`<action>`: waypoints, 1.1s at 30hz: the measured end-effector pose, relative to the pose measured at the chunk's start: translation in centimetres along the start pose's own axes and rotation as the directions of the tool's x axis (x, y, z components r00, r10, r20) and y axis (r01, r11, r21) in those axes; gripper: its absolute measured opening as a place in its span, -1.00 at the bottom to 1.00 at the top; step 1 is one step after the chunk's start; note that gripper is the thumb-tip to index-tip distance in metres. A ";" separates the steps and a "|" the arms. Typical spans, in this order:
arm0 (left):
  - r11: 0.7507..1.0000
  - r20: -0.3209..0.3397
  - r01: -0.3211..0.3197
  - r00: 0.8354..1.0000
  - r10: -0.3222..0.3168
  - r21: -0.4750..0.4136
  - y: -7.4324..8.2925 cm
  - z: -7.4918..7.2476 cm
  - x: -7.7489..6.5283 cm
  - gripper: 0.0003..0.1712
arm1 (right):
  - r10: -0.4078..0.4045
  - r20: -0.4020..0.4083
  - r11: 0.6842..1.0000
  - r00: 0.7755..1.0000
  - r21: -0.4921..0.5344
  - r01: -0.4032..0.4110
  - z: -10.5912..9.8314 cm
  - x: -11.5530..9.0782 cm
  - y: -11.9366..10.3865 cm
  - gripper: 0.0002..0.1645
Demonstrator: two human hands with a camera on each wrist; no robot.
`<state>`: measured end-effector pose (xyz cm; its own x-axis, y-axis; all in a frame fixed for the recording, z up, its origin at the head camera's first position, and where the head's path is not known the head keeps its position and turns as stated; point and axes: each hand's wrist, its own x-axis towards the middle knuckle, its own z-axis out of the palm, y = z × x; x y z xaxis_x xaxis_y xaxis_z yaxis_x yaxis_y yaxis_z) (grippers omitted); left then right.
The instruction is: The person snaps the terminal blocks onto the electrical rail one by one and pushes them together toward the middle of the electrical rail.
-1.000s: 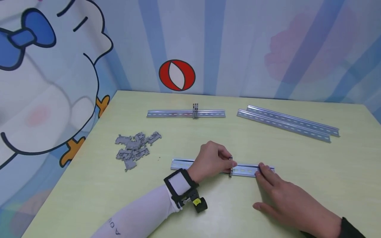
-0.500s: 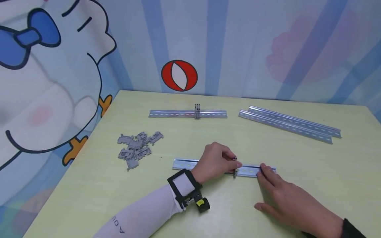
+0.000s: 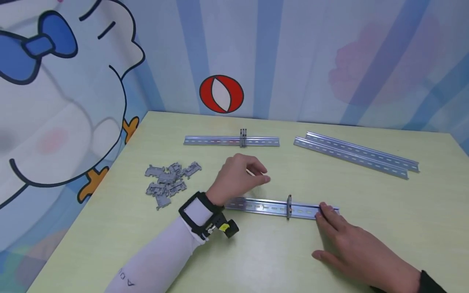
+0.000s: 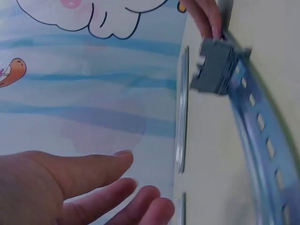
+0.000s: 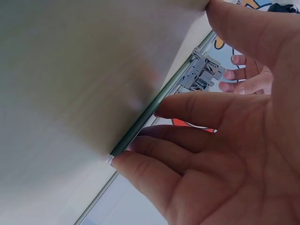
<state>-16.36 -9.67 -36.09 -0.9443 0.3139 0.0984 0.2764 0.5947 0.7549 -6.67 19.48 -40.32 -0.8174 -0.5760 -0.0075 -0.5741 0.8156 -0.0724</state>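
Left hand [image 3: 237, 177] is off the clip [image 3: 289, 208] now, fingers loose, empty. Clip stands upright on the rail [image 3: 261, 206] near the right hand [image 3: 353, 242], still resting straight-fingered on one end.

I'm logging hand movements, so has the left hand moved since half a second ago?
Yes. In the head view, the left hand has moved up and leftward, closer to the fixed red painted ball, and off the gray clip.
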 end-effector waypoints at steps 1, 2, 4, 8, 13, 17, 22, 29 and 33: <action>0.999 -0.007 0.011 1.000 -0.011 0.032 -0.2 -0.7 0.0 -0.79 | -0.005 -0.004 1.000 1.000 0.003 0.005 0.0 0.0 0.0 0.04; 0.997 -0.013 0.026 1.000 -0.025 0.073 -0.4 -1.5 0.0 -0.79 | -0.007 -0.006 1.000 1.000 0.004 0.007 0.0 0.0 0.0 0.03; 0.982 -0.029 0.064 0.998 -0.060 0.176 -0.8 -3.1 0.1 -0.78 | -0.009 -0.009 1.000 1.000 0.008 0.009 0.0 0.0 -0.1 0.02; 0.920 -0.088 0.188 0.982 -0.167 0.345 -2.1 -6.4 0.0 -0.70 | -0.013 -0.009 1.000 1.000 0.008 0.013 0.0 0.0 -0.1 0.01; 0.848 -0.172 0.330 0.944 -0.283 0.415 -4.4 -9.7 -0.2 -0.61 | -0.019 -0.019 1.000 1.000 0.003 0.019 0.0 0.0 -0.1 0.00; 0.814 -0.188 0.379 0.925 -0.329 0.440 -6.6 -11.3 -0.4 -0.56 | -0.020 -0.026 1.000 0.999 0.007 0.020 0.1 -0.1 -0.1 0.00; 0.781 -0.163 0.432 0.900 -0.404 0.451 -8.1 -12.1 -0.5 -0.51 | -0.014 -0.020 1.000 1.000 0.011 0.014 0.1 -0.1 -0.1 0.00; 0.754 -0.097 0.449 0.881 -0.463 0.479 -9.0 -11.7 -0.3 -0.45 | -0.007 -0.014 1.000 1.000 0.015 0.007 0.2 -0.1 -0.1 0.01; 0.767 -0.084 0.435 0.888 -0.452 0.471 -9.7 -11.2 -0.1 -0.52 | -0.005 -0.015 1.000 1.000 0.023 0.006 0.1 -0.1 -0.1 0.00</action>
<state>-20.96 -23.70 -36.14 -0.9785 -0.0523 -0.1996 -0.1149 0.9415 0.3167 -6.54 19.49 -40.43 -0.8149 -0.5795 0.0075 -0.5775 0.8108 -0.0956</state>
